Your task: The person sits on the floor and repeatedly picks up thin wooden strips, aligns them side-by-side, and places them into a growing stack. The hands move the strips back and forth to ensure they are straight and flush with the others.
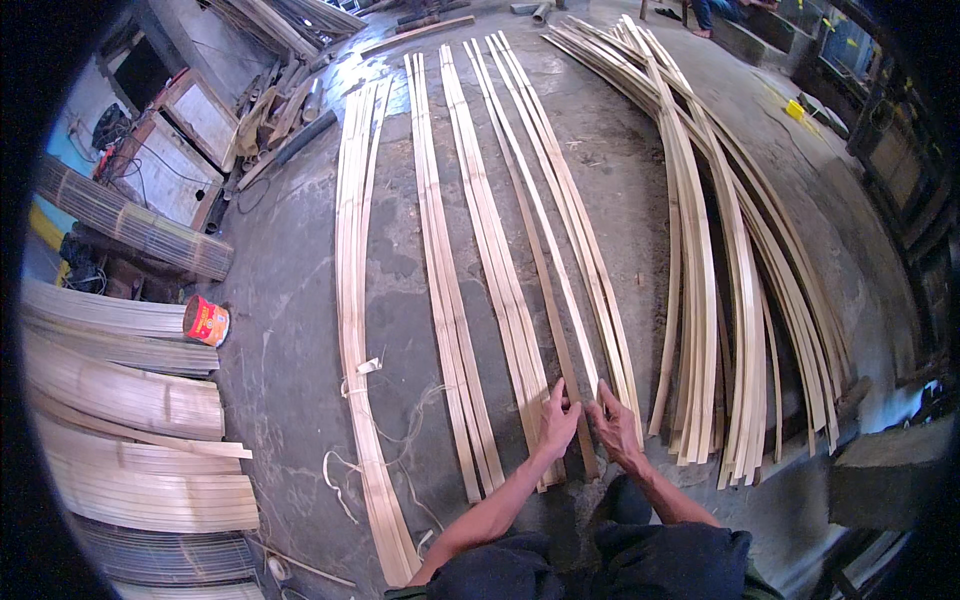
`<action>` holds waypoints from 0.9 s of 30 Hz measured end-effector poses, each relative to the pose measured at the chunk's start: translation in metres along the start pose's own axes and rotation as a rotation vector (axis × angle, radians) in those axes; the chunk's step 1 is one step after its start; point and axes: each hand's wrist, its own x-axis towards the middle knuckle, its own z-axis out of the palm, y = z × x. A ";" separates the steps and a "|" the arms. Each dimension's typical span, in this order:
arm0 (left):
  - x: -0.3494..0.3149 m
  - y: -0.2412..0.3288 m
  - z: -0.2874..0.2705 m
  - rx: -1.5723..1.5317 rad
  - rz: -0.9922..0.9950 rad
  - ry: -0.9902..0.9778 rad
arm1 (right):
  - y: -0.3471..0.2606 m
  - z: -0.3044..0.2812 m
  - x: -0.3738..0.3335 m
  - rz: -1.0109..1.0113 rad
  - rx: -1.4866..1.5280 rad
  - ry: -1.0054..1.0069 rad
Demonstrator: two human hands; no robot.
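Note:
Long bamboo strips lie on the floor in front of me in several narrow rows. My left hand is over the near end of a row of pale strips, beside a browner strip. Its thumb and forefinger are apart, with nothing visible between them. Just to the right, my right hand has its fingers closed at the near end of a single pale bamboo strip. Another row of strips runs along the right side of that hand. The strip's tip is partly hidden by my fingers.
A large crossed pile of bamboo strips lies at the right. At the left are a strip row with a thin tie, stacked slatted bamboo panels and a red tin. A person is at the far right.

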 end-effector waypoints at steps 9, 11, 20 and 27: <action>0.000 -0.009 -0.001 0.066 -0.009 -0.075 | -0.008 -0.014 -0.007 0.191 -0.199 -0.031; 0.000 -0.006 0.000 0.047 -0.005 -0.073 | 0.000 -0.008 -0.009 0.061 -0.204 0.009; 0.008 -0.026 0.004 0.106 0.081 -0.063 | 0.005 0.001 -0.016 -0.069 -0.116 -0.009; 0.009 -0.028 0.005 0.088 0.106 -0.067 | 0.001 0.000 -0.019 0.000 -0.076 -0.042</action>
